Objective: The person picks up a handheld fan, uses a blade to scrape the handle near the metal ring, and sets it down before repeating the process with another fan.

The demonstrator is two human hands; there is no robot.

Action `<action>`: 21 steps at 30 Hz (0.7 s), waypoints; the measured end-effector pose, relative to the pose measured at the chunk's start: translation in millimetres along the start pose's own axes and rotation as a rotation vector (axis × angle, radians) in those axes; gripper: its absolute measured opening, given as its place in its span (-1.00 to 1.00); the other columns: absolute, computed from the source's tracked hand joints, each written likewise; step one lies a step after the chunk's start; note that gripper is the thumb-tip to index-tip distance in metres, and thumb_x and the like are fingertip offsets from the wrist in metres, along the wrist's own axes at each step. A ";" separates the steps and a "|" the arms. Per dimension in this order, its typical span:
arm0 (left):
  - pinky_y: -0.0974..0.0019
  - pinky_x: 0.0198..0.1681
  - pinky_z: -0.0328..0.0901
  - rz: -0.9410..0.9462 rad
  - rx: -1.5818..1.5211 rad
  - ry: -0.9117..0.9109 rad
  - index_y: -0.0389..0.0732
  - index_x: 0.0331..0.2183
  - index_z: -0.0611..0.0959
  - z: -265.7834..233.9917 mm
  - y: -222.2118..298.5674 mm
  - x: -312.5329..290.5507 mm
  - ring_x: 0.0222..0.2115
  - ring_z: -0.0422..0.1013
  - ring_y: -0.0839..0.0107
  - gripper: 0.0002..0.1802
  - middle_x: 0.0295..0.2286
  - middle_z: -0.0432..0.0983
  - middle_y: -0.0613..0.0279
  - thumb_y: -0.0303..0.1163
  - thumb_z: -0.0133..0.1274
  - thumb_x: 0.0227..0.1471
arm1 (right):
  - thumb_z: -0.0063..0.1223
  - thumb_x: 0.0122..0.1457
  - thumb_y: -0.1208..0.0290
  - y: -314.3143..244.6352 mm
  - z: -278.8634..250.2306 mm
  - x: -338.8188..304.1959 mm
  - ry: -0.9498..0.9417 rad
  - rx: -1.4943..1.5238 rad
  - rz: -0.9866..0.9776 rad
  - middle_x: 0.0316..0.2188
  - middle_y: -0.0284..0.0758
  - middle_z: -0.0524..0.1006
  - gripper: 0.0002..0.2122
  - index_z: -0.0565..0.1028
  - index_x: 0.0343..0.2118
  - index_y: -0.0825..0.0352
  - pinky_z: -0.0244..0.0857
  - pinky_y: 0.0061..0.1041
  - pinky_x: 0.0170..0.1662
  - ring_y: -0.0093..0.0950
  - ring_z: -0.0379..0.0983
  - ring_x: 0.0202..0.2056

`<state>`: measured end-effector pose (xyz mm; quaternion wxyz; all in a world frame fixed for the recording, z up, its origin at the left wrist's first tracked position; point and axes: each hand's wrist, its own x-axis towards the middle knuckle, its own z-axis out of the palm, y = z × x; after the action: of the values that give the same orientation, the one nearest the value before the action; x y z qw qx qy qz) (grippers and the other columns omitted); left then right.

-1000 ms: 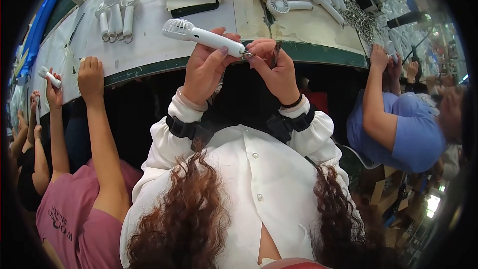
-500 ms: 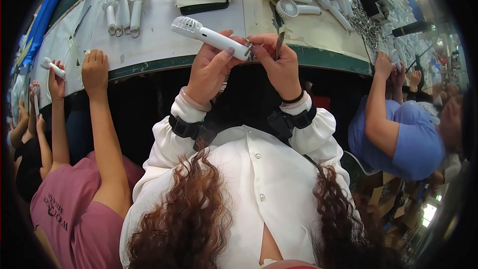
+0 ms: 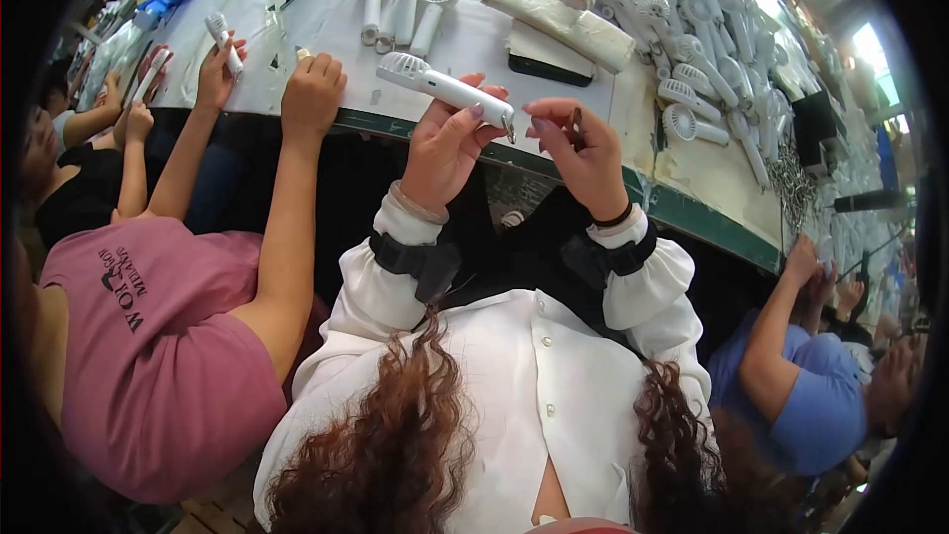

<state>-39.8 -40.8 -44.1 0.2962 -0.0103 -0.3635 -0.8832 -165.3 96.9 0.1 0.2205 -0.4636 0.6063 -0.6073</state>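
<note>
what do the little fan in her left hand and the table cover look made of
The handheld fan in the left hand looks like moulded white plastic, matte to slightly glossy, with a slotted round grille. The table cover seems a thin, pale sheet, perhaps plastic film or paper: it lies flat with faint wrinkles and marks over a green edge.

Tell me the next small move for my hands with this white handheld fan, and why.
Probably bring the right hand to the handle's end: the left hand holds the white handheld fan with that end toward it, and a small gap separates them.
</note>
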 end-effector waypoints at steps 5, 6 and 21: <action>0.20 0.02 0.28 -0.037 -0.105 -0.016 -0.30 0.11 0.26 -3.2 8.2 4.1 -0.06 0.36 0.29 -0.55 -0.06 0.38 0.01 -0.43 -0.16 0.20 | 0.05 0.13 0.48 -27.8 6.9 27.5 -0.094 0.287 0.315 -0.43 -0.51 0.40 -0.81 0.43 -0.19 0.35 0.02 -0.79 -0.53 -0.80 0.17 -0.55; 0.21 0.02 0.27 -0.035 -0.126 -0.010 -0.30 0.11 0.26 -3.3 7.8 4.6 -0.07 0.35 0.30 -0.55 -0.06 0.38 0.03 -0.42 -0.16 0.20 | 0.05 0.13 0.48 -26.7 8.7 30.1 -0.095 0.282 0.313 -0.43 -0.51 0.40 -0.81 0.43 -0.19 0.35 0.02 -0.79 -0.53 -0.80 0.17 -0.55; 0.19 0.03 0.23 -0.022 -0.191 -0.004 -0.27 0.10 0.28 -9.8 6.6 4.6 -0.07 0.33 0.33 -0.56 -0.07 0.38 0.09 -0.41 -0.15 0.19 | 0.08 0.10 0.44 -19.5 21.4 40.7 -0.178 0.334 0.392 -0.47 -0.54 0.36 -0.85 0.38 -0.29 0.26 -0.10 -0.81 -0.57 -0.83 0.08 -0.57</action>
<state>-38.1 -53.3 -46.0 0.2835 -0.0365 -0.2783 -0.9170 -161.0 54.9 27.0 0.4596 -0.3463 0.5540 -0.6016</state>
